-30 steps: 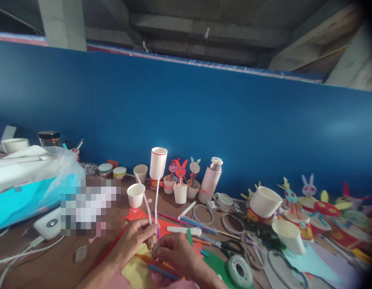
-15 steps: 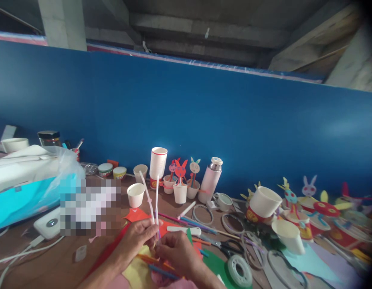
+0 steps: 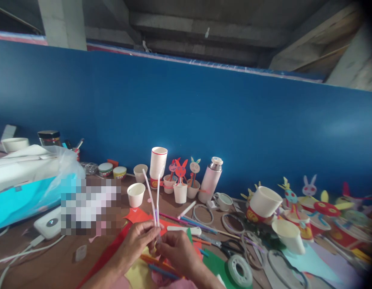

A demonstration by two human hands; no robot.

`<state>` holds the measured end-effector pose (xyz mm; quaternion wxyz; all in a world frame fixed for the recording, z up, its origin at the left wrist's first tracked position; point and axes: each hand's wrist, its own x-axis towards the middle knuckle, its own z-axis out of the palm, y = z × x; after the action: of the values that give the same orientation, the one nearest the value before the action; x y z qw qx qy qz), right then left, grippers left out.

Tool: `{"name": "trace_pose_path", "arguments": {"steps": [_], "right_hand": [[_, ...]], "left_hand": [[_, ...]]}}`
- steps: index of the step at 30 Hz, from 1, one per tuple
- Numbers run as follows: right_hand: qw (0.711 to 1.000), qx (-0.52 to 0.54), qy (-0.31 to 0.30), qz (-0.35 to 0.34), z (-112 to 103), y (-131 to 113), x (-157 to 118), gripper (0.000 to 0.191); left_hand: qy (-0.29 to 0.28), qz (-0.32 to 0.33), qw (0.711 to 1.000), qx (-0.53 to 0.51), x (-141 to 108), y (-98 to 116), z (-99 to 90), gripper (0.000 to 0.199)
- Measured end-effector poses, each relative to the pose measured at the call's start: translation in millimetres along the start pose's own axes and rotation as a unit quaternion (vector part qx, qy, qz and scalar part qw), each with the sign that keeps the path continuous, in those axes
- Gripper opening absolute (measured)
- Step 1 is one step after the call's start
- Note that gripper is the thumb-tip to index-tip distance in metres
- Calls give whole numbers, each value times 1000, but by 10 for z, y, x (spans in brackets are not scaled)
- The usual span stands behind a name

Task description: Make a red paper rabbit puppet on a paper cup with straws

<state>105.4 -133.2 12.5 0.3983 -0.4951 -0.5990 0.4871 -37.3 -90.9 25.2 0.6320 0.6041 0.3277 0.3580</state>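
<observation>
The top of the left straw (image 3: 148,189) has swung toward the right straw (image 3: 158,196). Both rise near-upright above the tabletop (image 3: 53,261), a narrow V pinched by the left hand's (image 3: 139,243) fingers; the right hand's (image 3: 178,251) bunch just below, their grip hidden.

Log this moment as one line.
left hand: pinching two white bendy straws; right hand: at their lower part, grip unclear; nearby: scissors

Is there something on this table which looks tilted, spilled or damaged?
No spill or damage stands out. The pale flask leans right in the picture, though the wide lens may exaggerate this. The white straws in the left hand splay apart upward.
</observation>
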Motion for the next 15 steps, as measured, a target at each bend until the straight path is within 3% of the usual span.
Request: {"name": "trace_pose_path", "arguments": {"steps": [15], "right_hand": [[1000, -5, 17, 15, -7, -12, -4, 15]], "left_hand": [[24, 17, 1000, -11, 2, 23, 9, 29]]}}
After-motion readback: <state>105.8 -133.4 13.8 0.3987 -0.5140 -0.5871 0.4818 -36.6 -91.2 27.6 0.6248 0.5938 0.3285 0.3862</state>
